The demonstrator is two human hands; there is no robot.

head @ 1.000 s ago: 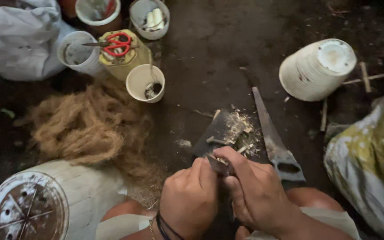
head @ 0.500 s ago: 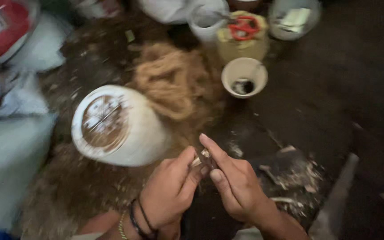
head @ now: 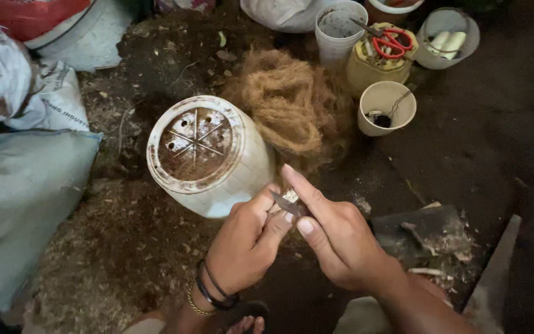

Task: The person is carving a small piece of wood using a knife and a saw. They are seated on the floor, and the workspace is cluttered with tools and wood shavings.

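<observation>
Pinching a small pale piece (head: 290, 196) in the left hand (head: 246, 242) while the right hand (head: 335, 238) grips a small blade (head: 284, 204), shallow strokes directed away from fingers appear advisable.

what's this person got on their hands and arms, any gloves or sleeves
No gloves and no sleeves in view: both the left hand and the right hand are bare. The left wrist carries two thin black bands and a gold beaded bracelet. No rings or watch show, and the right wrist is plain.
</observation>
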